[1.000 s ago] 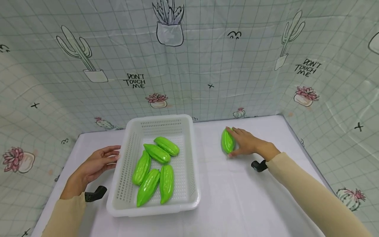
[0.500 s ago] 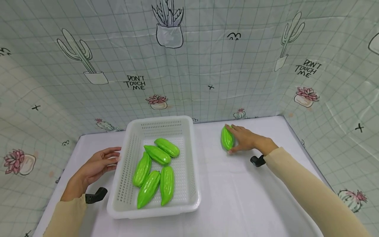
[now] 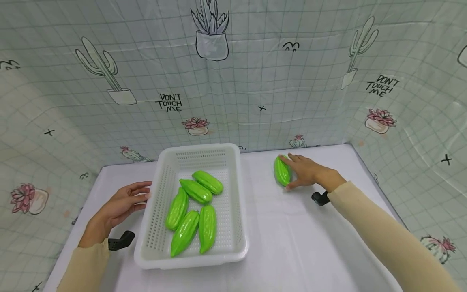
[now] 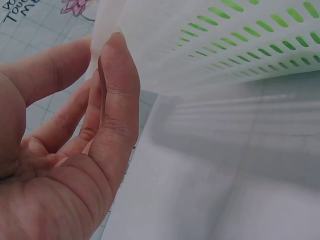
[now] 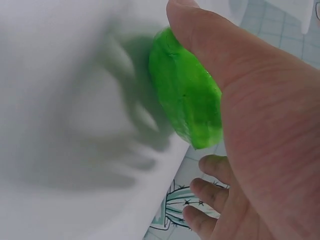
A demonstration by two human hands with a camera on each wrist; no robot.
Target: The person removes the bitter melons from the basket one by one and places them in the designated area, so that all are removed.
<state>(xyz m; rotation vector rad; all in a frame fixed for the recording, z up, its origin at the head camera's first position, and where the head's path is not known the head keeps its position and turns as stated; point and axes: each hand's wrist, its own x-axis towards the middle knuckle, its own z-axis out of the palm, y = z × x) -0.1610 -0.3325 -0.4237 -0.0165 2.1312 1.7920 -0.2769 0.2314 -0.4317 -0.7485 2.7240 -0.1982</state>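
A glossy green ridged gourd (image 3: 282, 170) stands out at the back right of the white table. My right hand (image 3: 306, 170) holds it lengthwise, thumb at its near end and a finger at its far end. In the right wrist view the thumb crosses the gourd (image 5: 182, 92), the other fingers stretch out beyond it, and the far grip is hidden. A white perforated basket (image 3: 239, 202) with several similar gourds (image 3: 207, 229) stands left of centre. My left hand (image 3: 122, 202) has relaxed fingers at its left rim. In the left wrist view, fingertips (image 4: 117, 47) meet the basket's outer wall.
A white cloth covers the table (image 3: 284, 243). A hanging sheet (image 3: 255, 73) printed with cacti and a grid rises behind it and along both sides. Dark cameras (image 3: 122, 240) sit on both wrists, below beige sleeves.
The right hand and the gourd have shifted slightly towards the table's back edge. The head view has moved a little. The left hand and the basket hold their places.
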